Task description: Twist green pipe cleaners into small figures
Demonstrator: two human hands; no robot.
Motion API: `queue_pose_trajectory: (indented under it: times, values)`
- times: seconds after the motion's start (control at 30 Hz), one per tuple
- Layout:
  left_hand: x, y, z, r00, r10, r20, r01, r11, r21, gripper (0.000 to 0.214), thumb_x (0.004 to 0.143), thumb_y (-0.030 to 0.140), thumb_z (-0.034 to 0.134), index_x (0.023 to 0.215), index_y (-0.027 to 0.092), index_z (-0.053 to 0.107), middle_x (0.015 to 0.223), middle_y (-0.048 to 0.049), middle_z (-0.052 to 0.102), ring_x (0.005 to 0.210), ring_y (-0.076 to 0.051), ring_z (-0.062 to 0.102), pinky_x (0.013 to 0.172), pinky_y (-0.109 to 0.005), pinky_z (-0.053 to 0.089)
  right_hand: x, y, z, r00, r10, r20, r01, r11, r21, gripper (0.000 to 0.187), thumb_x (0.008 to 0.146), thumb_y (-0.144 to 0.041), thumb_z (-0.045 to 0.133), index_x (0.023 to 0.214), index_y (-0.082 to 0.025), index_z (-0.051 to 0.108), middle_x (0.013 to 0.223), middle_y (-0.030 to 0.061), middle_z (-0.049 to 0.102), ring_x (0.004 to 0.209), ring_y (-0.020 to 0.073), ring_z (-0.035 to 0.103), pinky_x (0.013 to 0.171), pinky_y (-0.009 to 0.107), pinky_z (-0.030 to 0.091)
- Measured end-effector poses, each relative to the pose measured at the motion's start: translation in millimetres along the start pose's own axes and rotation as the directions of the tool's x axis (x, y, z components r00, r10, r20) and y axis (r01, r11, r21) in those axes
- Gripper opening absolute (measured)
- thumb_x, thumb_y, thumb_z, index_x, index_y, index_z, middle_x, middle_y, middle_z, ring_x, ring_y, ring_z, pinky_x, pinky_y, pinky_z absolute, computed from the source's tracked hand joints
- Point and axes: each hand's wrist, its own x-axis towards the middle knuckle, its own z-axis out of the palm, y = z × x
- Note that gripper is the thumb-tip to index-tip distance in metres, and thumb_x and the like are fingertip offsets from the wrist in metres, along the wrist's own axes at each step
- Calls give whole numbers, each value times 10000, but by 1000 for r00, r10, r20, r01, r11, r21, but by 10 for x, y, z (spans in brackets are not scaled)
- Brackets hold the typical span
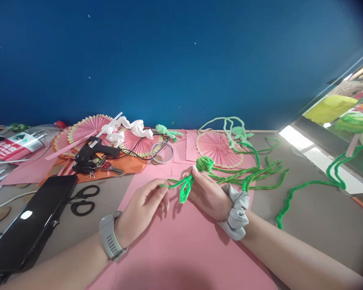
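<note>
Over the pink paper, my right hand is closed around a bundle of bright green yarn. A knotted clump tops its fingers, and a loop of the same yarn hangs to the left of the thumb. Between thumb and fingertips, my left hand pinches a thin green strand that runs over to the bundle. Longer green yarn strands trail away behind my right hand. A grey watch band is on the left wrist, a grey scrunchie on the right.
At left lie a black phone, black-handled scissors, a black glue gun, keys and a plastic bottle. Pink pleated paper fans and pale green yarn rest along the blue wall. A green strand crosses the right.
</note>
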Motion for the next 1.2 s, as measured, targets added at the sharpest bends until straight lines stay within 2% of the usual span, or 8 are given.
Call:
queue_pose_trajectory:
  times: [0.17, 0.3, 0.43, 0.63, 0.73, 0.83, 0.93, 1.2]
  values:
    - [65, -20, -70, 963, -10, -269, -11, 997, -75, 189, 867, 338, 420, 792, 182, 496, 605, 41, 493, 494, -69, 488, 476, -172, 437, -2, 21, 17, 996, 45, 80, -38, 996, -86, 236, 824, -402, 510, 864, -180, 580, 658, -19, 527, 542, 106, 520, 533, 270, 454]
    - [99, -72, -114, 916, -51, -399, -47, 972, -231, 220, 839, 379, 461, 756, 180, 505, 637, 37, 497, 539, -73, 490, 470, -162, 443, -27, 8, 70, 1000, -10, 20, 18, 889, -457, 307, 808, -418, 522, 710, -143, 616, 565, -31, 440, 509, 88, 420, 515, 243, 381]
    - [129, -127, -157, 876, -144, -461, -56, 918, -392, 229, 795, 423, 514, 794, 194, 520, 731, 27, 533, 609, -81, 522, 485, -157, 458, -49, -10, 104, 996, -88, -22, 54, 765, -642, 275, 791, -407, 545, 870, -166, 651, 566, -42, 396, 498, 78, 365, 453, 211, 313]
    - [139, -92, -177, 847, -155, -509, -146, 852, -502, 202, 792, 371, 545, 730, 189, 483, 680, 43, 510, 608, -59, 502, 586, -154, 485, -39, -29, 112, 996, -63, 60, 87, 784, -615, 282, 849, -368, 457, 713, -154, 579, 529, -39, 472, 422, 49, 395, 370, 170, 292]
    - [96, -77, -125, 909, -96, -406, -144, 841, -521, 247, 815, 442, 478, 867, 202, 508, 730, 21, 510, 638, -85, 517, 579, -201, 496, -37, -14, 113, 994, -16, 107, 72, 838, -542, 209, 861, -356, 439, 825, -164, 511, 577, -19, 571, 439, 77, 514, 356, 165, 339]
    - [28, -86, -62, 988, 8, -156, -86, 862, -500, 464, 776, 583, 420, 1032, 201, 484, 841, -30, 523, 697, -138, 534, 572, -262, 497, -41, 20, 113, 994, -19, 111, 68, 889, -453, 211, 850, -377, 457, 938, -188, 421, 625, -14, 622, 425, 109, 556, 315, 178, 368]
    - [-29, -79, -16, 995, 85, 55, -60, 934, -353, 622, 682, 654, 475, 1083, 178, 480, 950, -79, 537, 802, -189, 535, 639, -292, 486, -43, 50, 117, 993, -11, 115, 60, 899, -434, 248, 825, -423, 478, 846, -177, 448, 579, -22, 599, 385, 111, 531, 318, 209, 389]
    - [-36, -72, 71, 997, -68, 37, 69, 998, -10, 305, 766, 349, 576, 1019, 188, 517, 948, -62, 593, 836, -186, 580, 685, -279, 481, -25, 105, 83, 997, -66, 47, 81, 828, -555, 294, 700, -449, 628, 706, -164, 558, 587, -22, 547, 552, 114, 522, 461, 216, 395]
